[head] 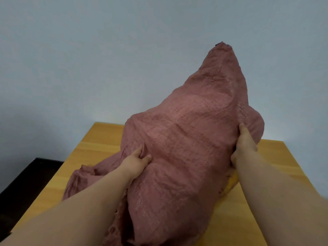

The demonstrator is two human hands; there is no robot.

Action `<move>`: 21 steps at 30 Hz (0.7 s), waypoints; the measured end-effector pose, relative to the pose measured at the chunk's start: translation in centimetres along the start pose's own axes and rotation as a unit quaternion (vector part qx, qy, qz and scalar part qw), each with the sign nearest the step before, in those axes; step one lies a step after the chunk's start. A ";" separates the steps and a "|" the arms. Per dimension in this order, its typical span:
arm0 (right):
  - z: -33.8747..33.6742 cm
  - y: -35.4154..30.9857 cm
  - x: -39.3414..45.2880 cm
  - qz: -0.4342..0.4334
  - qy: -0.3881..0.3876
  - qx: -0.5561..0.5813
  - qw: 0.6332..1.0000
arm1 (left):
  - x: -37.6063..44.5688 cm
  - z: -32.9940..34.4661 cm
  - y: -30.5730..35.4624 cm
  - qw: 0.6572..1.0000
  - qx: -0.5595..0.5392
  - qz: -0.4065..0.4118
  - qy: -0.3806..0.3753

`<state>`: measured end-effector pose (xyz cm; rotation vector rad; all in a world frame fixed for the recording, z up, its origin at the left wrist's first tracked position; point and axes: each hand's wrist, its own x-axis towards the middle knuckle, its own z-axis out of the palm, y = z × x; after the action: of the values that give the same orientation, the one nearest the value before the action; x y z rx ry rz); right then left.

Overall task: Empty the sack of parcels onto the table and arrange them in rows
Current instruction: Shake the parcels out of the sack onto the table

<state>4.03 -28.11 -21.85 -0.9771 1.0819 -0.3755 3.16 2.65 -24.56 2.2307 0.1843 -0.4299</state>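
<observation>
A large dusty-pink woven sack stands tilted on the wooden table, bulging with contents, its far corner raised toward the wall. My left hand pinches a fold of the fabric on the sack's left side. On the right edge, my right hand grips the cloth. A bit of yellow parcel shows under the sack's right edge, below my right forearm. The other parcels are hidden inside.
A plain pale wall rises behind the table. A dark low surface lies off the table's left edge. Bare tabletop shows at the left and far right of the sack.
</observation>
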 end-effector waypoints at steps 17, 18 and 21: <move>0.6 2.5 4.7 0.001 -0.050 0.048 0.998 | 4.2 -0.1 1.2 0.994 0.025 0.072 0.072; 1.4 2.1 4.3 -0.003 -0.033 0.038 0.999 | 4.3 -0.2 1.2 0.994 0.012 0.080 0.078; 3.3 0.3 0.4 -0.012 0.038 0.004 0.999 | 4.7 -0.4 1.0 0.991 -0.026 0.097 0.089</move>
<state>7.06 -26.66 -21.91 -0.9746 1.1383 -0.4395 7.94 2.27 -25.34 2.2093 0.0698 -0.1193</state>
